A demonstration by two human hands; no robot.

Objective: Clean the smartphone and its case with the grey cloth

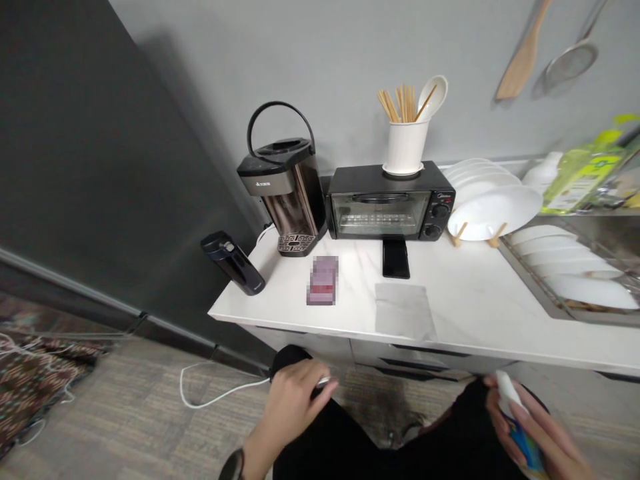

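Observation:
My right hand [530, 427] is wrapped round a small bottle [523, 437] with a white top and a blue and yellow body, held low in front of the counter. Over my left knee, my left hand [297, 400] is closed with its fingers curled. A small pale and dark item shows by the thumb, too little to name. On the counter ahead lie a thin grey cloth [405, 312], a black phone [395, 259] and a flat pinkish-purple item [323, 280] whose surface is pixelated. Both hands are apart from these.
A dark thermos [234, 263] stands near the counter's left corner. Behind are a hot water dispenser [287, 187] and a toaster oven [385, 203] bearing a white cup [406, 147] of chopsticks. White plates [495, 210] and a sink [550, 303] with dishes are right.

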